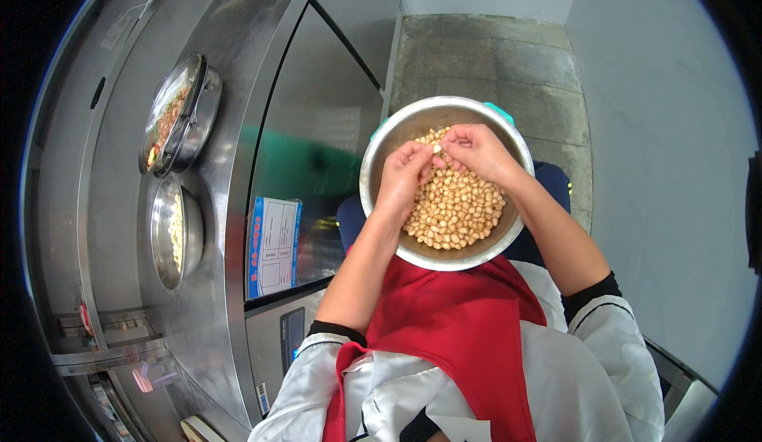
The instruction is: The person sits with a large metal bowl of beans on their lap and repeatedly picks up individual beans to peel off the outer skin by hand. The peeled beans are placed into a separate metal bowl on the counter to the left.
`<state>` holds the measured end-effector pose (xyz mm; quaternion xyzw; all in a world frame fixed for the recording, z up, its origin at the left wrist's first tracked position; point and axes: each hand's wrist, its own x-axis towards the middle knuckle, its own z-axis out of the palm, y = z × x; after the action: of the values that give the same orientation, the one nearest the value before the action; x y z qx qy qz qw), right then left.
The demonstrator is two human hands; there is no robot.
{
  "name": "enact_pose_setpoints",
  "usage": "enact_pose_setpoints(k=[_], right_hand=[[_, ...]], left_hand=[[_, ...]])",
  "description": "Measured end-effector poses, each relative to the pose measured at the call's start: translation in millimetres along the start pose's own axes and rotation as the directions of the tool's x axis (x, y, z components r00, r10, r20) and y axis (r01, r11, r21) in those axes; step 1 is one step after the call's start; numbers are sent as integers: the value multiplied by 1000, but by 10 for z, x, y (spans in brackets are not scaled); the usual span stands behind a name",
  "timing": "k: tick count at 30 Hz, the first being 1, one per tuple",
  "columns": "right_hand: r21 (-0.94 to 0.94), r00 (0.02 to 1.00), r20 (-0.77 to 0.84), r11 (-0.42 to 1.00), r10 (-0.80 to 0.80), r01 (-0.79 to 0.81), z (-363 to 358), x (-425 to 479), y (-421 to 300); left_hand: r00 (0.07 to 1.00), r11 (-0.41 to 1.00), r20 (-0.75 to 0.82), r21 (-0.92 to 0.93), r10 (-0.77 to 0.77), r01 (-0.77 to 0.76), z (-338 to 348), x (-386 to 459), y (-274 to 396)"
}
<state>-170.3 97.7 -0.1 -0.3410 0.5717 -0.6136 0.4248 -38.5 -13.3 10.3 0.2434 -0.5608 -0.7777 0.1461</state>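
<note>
A large steel bowl [449, 258] sits at my lap, partly filled with tan, skin-on kernels [458, 210] that look like peanuts. Above them, near the bowl's far side, my left hand [408, 171] and my right hand [476, 151] meet at the fingertips. Between them is one small pale kernel [437, 149], pinched by thumb and finger of each hand. Curled fingers partly hide whatever lies in the palms. Turquoise edges [500, 112] show from behind the bowl's rim.
At left runs a steel counter [196, 317]. On it stand a steel bowl [193, 228] of pale kernels and a steel pot [205, 114] with plastic film and mixed food. A printed sheet [275, 248] is on the dark cabinet front. A grey wall [661, 144] rises at right.
</note>
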Motion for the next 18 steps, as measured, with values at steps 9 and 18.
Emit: enact_pose_setpoints(k=[9, 18], right_hand=[[138, 988, -154, 990, 25, -4, -31, 27, -8], [264, 991, -128, 965, 30, 5, -78, 32, 16]], left_hand=[[993, 902, 110, -422, -48, 91, -88, 19, 52], [995, 836, 89, -542, -44, 86, -101, 24, 64]])
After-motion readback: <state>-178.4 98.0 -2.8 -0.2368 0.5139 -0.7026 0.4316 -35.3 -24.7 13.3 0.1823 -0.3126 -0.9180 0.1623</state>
